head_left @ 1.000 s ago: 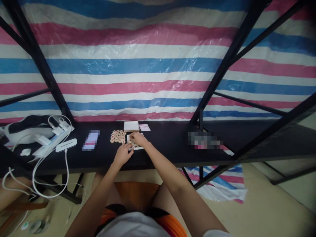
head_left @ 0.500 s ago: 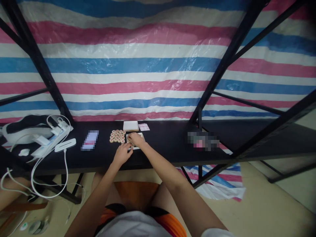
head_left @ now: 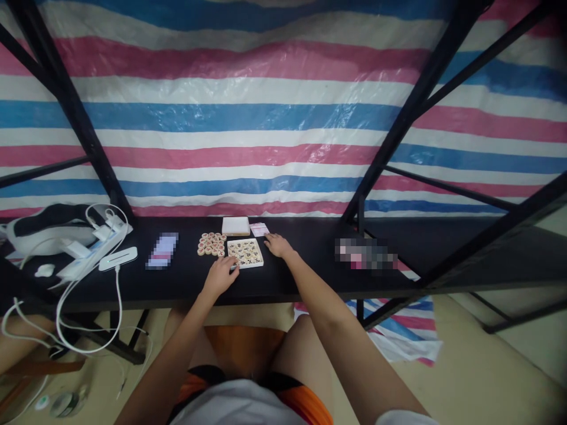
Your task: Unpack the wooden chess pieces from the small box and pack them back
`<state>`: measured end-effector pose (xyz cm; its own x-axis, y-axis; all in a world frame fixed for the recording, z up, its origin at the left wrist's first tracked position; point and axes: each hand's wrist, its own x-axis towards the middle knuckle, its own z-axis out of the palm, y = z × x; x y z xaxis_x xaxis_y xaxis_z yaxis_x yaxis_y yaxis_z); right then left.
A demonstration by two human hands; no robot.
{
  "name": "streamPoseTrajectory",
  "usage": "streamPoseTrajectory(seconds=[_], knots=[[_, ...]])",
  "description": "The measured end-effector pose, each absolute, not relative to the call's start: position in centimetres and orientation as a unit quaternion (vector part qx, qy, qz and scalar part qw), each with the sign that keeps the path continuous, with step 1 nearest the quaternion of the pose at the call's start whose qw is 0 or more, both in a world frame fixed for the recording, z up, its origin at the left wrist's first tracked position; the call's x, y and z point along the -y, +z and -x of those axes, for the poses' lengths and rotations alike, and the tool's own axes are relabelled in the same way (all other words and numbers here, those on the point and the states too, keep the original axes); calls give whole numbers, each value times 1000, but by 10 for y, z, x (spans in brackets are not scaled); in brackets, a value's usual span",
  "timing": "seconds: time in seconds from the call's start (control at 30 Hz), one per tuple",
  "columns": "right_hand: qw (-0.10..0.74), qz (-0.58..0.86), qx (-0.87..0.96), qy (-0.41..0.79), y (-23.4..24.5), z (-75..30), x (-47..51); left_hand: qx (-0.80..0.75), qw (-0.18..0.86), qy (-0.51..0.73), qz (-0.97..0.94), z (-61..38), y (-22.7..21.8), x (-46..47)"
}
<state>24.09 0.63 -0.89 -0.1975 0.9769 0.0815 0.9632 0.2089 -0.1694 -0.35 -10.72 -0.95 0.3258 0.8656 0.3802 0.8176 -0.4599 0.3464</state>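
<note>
A shallow white box (head_left: 253, 265) on the black table holds rows of round wooden Chinese chess pieces (head_left: 245, 252) with dark characters. My left hand (head_left: 221, 275) is closed at the box's near left corner, thumb and fingers about its edge. To the right of the box, my right hand (head_left: 279, 245) is open and low over the table, its fingertips close to a pink-and-white paper slip (head_left: 259, 229). Whether they touch the slip I cannot tell. Several red-marked chess pieces (head_left: 211, 244) lie in rows left of the box.
Behind the pieces lies a white box lid (head_left: 235, 226). A blurred phone (head_left: 162, 251) is farther left, beside a white device (head_left: 118, 258) and cables. Blurred items (head_left: 367, 254) lie at right. Black metal posts (head_left: 390, 141) frame the table before striped plastic sheeting (head_left: 243, 118).
My right hand has left the box and moved right, toward the paper slip, uncovering the dark-marked pieces. My left hand has stayed at the box's corner.
</note>
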Motion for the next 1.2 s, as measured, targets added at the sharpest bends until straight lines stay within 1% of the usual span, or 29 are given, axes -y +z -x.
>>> streamPoseTrajectory(seconds=[0.23, 0.37, 0.6, 0.73, 0.9, 1.03, 1.1, 1.2], knots=[[101, 640, 762, 0, -8, -234, 21, -514, 39, 269, -813, 5, -14, 106], [108, 630, 769, 7, -16, -240, 60, -516, 38, 267, -813, 5, -12, 107], [192, 598, 778, -2, -36, -259, 140, -512, 37, 272, -814, 3, -11, 108], [248, 535, 808, 2, -44, -263, 155, -504, 32, 277, -817, 4, -12, 107], [251, 491, 834, -21, -47, -262, 165, -505, 32, 284, -815, 4, -15, 106], [261, 452, 853, 25, -44, -255, 176, -503, 27, 291, -813, 4, -20, 104], [295, 435, 849, 46, -40, -250, 180, -503, 22, 295, -812, 4, -21, 103], [383, 425, 815, 91, -30, -241, 177, -500, 8, 312, -808, 5, -19, 106]])
